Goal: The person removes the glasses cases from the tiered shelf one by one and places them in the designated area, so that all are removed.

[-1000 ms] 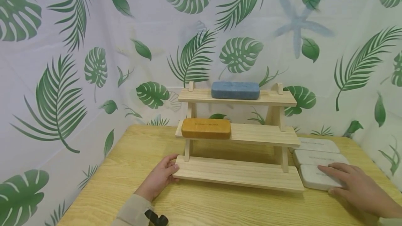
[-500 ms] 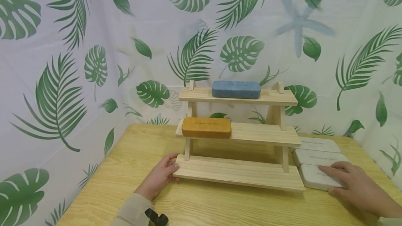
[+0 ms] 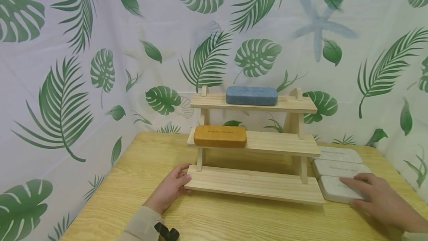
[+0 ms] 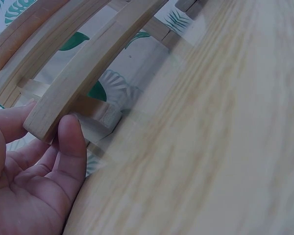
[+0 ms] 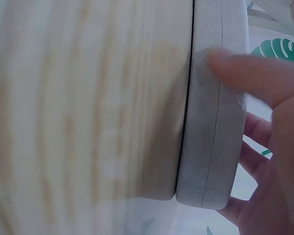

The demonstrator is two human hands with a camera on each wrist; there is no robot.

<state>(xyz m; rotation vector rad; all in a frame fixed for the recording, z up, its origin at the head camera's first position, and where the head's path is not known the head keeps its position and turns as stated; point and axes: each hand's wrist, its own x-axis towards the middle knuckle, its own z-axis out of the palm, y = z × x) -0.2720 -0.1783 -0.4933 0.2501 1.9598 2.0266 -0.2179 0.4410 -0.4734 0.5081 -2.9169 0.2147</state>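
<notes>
A three-tier wooden display stand (image 3: 254, 183) stands on the table. My left hand (image 3: 171, 188) grips the left end of its bottom shelf; in the left wrist view its thumb and fingers lie on opposite sides of the board (image 4: 83, 68). The blue glasses case (image 3: 251, 96) sits on the top shelf, and an orange one (image 3: 220, 136) at the left of the middle shelf. To the stand's right, my right hand (image 3: 384, 198) rests on the nearest white glasses case (image 3: 336, 190), index finger along its top. In the right wrist view the blurred thumb is at the case's front side (image 5: 210, 127).
Two more white glasses cases, a middle one (image 3: 337, 167) and a far one (image 3: 337, 154), lie behind the nearest, close to the stand's right end. A leaf-printed cloth (image 3: 160, 55) hangs behind and beside the wooden table (image 3: 133, 166).
Both hands and all the cases keep their places. Only the head view shifts very slightly.
</notes>
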